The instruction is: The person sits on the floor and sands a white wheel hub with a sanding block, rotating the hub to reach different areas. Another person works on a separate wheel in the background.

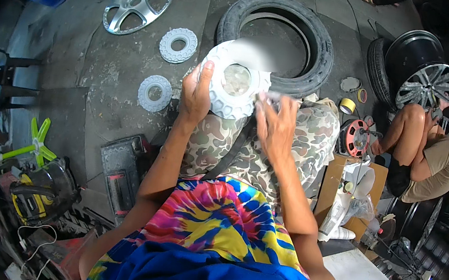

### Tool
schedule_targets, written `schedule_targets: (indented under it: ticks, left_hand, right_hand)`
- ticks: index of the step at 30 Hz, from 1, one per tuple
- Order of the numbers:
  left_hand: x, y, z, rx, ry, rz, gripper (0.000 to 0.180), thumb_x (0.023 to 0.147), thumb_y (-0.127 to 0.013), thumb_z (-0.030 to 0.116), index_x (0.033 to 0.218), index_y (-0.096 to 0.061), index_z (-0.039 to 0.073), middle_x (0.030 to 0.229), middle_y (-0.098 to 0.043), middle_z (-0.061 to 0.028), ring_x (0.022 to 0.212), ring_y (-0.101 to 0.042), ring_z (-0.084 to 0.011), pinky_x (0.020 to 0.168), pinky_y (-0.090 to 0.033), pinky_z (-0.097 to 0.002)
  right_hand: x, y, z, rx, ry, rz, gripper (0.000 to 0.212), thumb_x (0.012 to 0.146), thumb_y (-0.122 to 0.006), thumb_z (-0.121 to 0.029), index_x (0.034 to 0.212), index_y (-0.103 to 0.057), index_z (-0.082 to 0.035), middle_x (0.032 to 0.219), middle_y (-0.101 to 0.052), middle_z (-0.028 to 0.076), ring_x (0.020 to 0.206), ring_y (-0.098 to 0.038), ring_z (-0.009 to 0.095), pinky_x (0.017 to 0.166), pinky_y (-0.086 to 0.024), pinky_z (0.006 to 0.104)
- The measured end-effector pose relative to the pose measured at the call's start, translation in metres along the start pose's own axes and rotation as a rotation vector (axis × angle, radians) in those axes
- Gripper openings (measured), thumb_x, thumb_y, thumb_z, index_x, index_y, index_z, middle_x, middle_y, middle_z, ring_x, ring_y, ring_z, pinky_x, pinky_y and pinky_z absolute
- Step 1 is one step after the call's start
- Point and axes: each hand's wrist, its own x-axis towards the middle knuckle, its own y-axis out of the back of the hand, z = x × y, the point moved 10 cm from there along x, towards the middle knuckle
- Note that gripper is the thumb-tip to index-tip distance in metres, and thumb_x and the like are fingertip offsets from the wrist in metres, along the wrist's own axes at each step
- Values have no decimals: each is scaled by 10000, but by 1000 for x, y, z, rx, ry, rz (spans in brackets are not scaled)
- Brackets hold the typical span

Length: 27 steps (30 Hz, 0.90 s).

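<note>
A light grey ring with a scalloped, pocketed rim and a round central hole (220, 97) is held above my lap. My left hand (197, 94) grips its left side, thumb on the face and fingers behind. At the ring's right edge is my right hand (278, 125), fingers bent and blurred by motion; whether they touch the ring or hold something small cannot be made out. Bright glare washes out the ring's upper right part. Two similar rings, an upper one (167, 53) and a lower one (142, 95), lie on the floor to the left.
A tyre (229, 24) lies ahead, and a silver spoked wheel face (135, 1) at far left. On the right are yellow tape (347, 106), a red cable reel (357, 138), a cardboard box (331, 182) and a person (437, 162) crouching beside a wheel (429, 86). A toolbox (118, 168) stands left.
</note>
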Motion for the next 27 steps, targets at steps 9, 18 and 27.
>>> schedule_targets:
  ticks: [9,18,27]
  left_hand:
    - [41,-22,89,-391,-193,-64,388,1222,-551,289,1333,-698,-52,1185,-801,-139,1045,-774,-172,939,-626,-327]
    - [78,-94,151,-256,-296,-299,444,1239,-511,317,1309,-774,-34,1157,-832,-118,1038,-790,-167,980,-614,-317]
    - [87,-103,101,-43,-299,-245,591,1265,-415,367,1155,-793,-74,1099,-842,-130,1007,-790,-170,938,-627,-338]
  right_hand:
    - [6,93,57,371,-212,288,76,1006,-775,-51,1034,-748,15,1050,-691,131,909,-648,287,836,-516,378]
    - [62,136,62,683,-117,351,148,1144,-672,-120,1101,-671,22,982,-644,30,775,-513,81,721,-470,279]
    - [110,112,33,277,91,221,193,994,-847,-58,1145,-750,16,1001,-687,127,810,-672,230,719,-551,382]
